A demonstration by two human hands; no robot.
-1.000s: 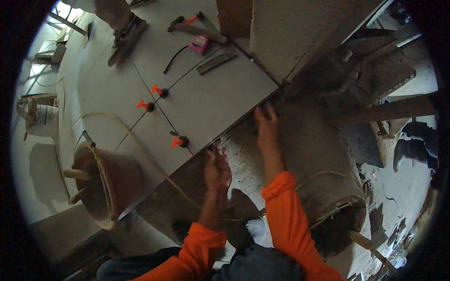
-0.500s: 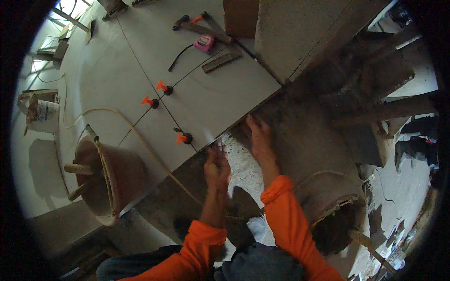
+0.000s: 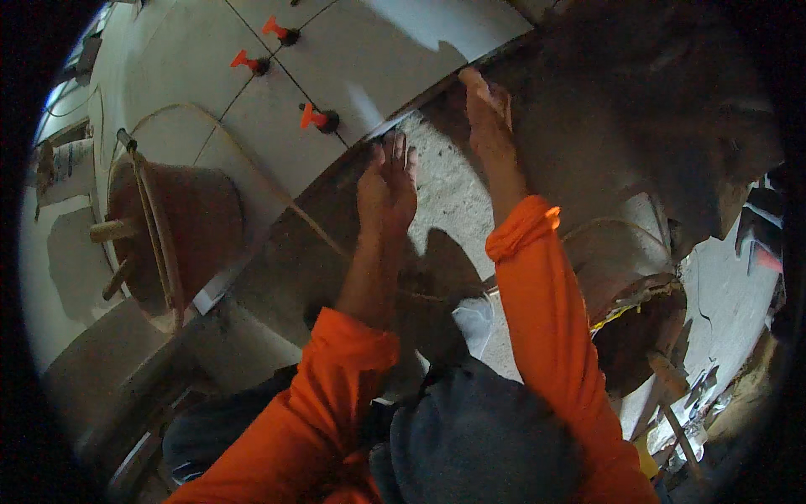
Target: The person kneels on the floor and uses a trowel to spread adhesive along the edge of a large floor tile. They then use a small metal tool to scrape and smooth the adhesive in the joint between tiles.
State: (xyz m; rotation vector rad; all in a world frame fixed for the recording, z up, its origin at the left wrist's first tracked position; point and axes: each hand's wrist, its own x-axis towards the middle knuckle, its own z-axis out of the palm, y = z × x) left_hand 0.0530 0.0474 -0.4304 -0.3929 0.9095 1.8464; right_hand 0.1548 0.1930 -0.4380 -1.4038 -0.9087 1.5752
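Observation:
Large pale floor tiles (image 3: 395,50) lie flat ahead, their near edge running diagonally. My left hand (image 3: 389,186) is at this edge, palm partly up, with its fingers stretched out and nothing seen in them. Further right, my right hand (image 3: 489,109) reaches to the same edge with extended fingers. Its fingertips are at the rim; whether they press on it I cannot tell. Left of my left hand, an orange-handled tile leveling clip (image 3: 316,118) with a dark round base stands at a joint. Two similar clips, a nearer one (image 3: 249,62) and a farther one (image 3: 280,32), stand beyond it.
A brown bucket (image 3: 206,223) with wooden handles sticking out stands on the left, a pale hose (image 3: 252,160) curving past it. Another bucket (image 3: 646,336) with a stick stands at right. Rough grey ground (image 3: 453,189) lies between my arms, my dark-clothed knee (image 3: 470,428) below.
The view has tipped downward, so the hammer and pink tape measure are out of sight. My left fingers have straightened from a more curled pose. Both hands remain along the tile edge.

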